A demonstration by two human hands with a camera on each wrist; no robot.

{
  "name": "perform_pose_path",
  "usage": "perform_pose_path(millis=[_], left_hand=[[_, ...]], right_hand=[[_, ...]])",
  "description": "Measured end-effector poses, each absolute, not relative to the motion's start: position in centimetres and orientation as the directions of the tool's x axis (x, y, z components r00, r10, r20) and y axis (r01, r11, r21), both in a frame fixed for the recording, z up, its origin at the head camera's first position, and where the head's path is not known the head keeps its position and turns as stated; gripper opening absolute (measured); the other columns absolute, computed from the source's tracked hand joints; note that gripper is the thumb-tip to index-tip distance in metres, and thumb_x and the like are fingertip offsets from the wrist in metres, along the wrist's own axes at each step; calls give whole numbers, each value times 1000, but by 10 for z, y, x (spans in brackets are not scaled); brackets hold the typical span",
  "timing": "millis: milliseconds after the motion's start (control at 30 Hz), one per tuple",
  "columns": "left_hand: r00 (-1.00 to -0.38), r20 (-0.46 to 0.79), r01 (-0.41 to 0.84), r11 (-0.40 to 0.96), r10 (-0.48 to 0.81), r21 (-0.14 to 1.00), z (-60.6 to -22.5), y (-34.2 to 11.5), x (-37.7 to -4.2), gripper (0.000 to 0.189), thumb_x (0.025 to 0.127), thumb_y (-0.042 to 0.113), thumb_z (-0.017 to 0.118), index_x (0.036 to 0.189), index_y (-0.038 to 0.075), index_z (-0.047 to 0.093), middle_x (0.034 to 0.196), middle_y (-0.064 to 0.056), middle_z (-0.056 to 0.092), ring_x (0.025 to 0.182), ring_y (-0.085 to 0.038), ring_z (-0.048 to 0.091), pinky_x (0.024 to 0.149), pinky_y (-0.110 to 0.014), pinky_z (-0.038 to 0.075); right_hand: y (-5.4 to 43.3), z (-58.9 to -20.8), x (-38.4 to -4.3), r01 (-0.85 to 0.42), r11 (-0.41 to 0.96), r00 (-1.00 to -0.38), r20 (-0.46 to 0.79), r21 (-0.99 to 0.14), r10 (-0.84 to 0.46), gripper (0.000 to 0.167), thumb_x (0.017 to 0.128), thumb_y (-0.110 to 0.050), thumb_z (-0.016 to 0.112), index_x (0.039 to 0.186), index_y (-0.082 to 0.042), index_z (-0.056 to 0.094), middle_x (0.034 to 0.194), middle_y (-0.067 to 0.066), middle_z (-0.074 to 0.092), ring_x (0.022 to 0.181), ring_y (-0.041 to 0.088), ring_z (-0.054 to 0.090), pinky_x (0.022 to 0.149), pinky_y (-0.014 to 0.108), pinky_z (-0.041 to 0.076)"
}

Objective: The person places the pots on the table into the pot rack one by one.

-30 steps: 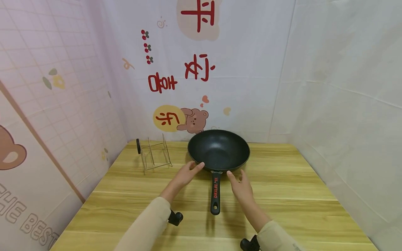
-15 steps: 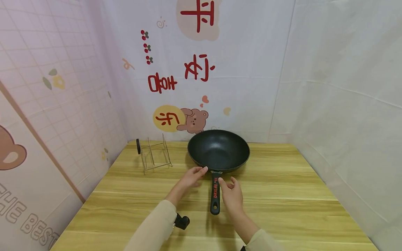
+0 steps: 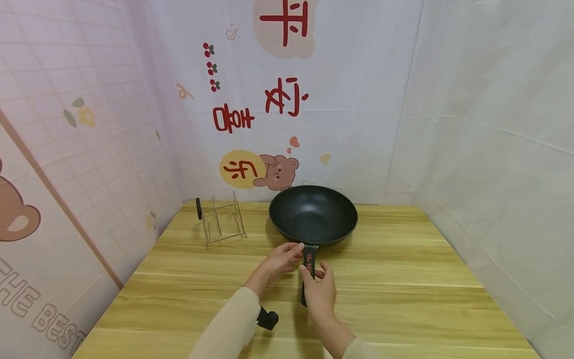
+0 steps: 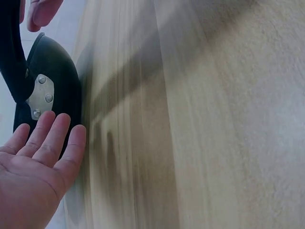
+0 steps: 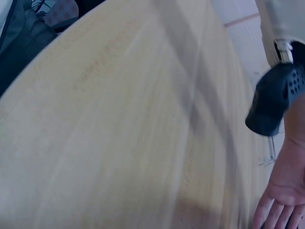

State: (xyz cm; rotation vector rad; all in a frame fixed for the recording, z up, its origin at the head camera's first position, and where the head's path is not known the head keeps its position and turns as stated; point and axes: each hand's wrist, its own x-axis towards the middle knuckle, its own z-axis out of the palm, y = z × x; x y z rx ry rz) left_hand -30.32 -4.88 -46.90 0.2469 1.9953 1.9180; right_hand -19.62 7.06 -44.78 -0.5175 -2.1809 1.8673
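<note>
A black wok (image 3: 313, 214) sits at the back of the table, its bowl facing up. Its long black handle (image 3: 309, 259) with red lettering points toward me. My left hand (image 3: 278, 262) lies just left of where handle and bowl meet, fingers extended; in the left wrist view its straight fingers stand beside the riveted bracket (image 4: 43, 95). My right hand (image 3: 320, 294) is over the handle's middle, thumb across it and fingers loosely bent on its right side. In the left wrist view, fingertips of the right hand (image 4: 45, 12) show apart from the handle (image 4: 12, 57).
A thin metal wire rack (image 3: 221, 224) with a black end piece stands at the back left of the wooden table (image 3: 403, 289). Printed cloth hangs behind and at both sides. A black wrist camera (image 3: 267, 319) sits below the left sleeve.
My right hand has come from the wok's front right edge leftward and back along the handle. My left hand has slid right from the rim to the handle's base. The wok stays put.
</note>
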Motion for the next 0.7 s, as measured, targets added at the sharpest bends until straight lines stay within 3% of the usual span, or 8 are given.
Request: perform_pose_path(millis=[367, 700], left_hand=[[-923, -122, -111, 51, 365, 993, -478, -40, -302, 71, 98, 41, 62, 144, -8, 39, 138, -25, 51, 128, -43, 49, 99, -56, 44], [-919, -124, -116, 43, 375, 992, -483, -32, -300, 71, 98, 37, 64, 145, -10, 38, 137, -26, 52, 126, -41, 51, 97, -53, 47]], right_hand=[[65, -455, -194, 100, 214, -913, -4, -972, 408, 61, 89, -25, 74, 139, 1, 49, 119, 20, 59, 91, 26, 59, 71, 37, 48], [66, -461, -196, 75, 202, -910, 16, -977, 414, 53, 86, -12, 72, 134, 3, 55, 114, 19, 61, 83, 24, 59, 64, 31, 48]])
